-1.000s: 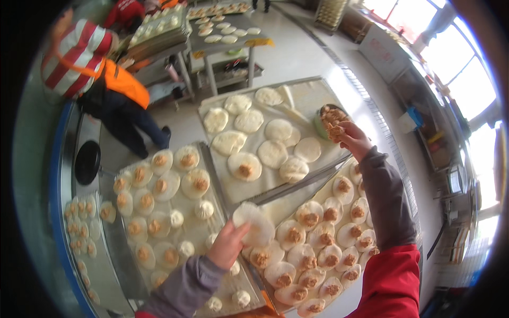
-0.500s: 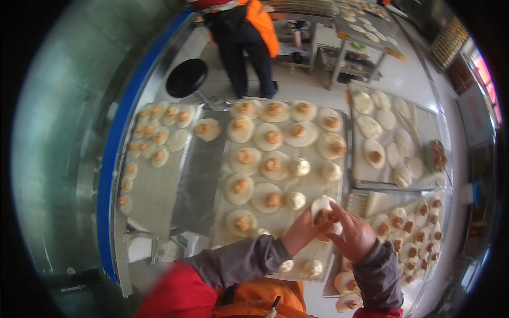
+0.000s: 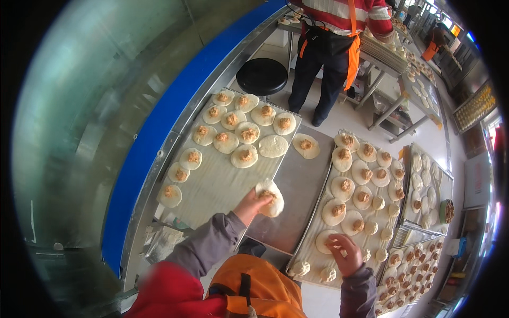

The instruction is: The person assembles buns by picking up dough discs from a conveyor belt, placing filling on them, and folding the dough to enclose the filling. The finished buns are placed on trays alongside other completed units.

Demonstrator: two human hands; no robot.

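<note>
flat dough rounds (image 3: 330, 214) and knobbly white buns (image 3: 301, 268) lying on pale tray (image 3: 307, 249); smooth grey metal worktop (image 3: 289, 193) showing beside it; hands, together half a second earlier, now working apart; left hand (image 3: 248, 208) holding filled disc (image 3: 274, 208) above worktop, fingers clamped on edge; right hand (image 3: 345, 255) curling over another round (image 3: 320, 242) on tray, cannot tell whether fingers gripping; disc tilting, looking soft, white, uneven-edged, brown filling (image 3: 269, 195) exposed.
</note>
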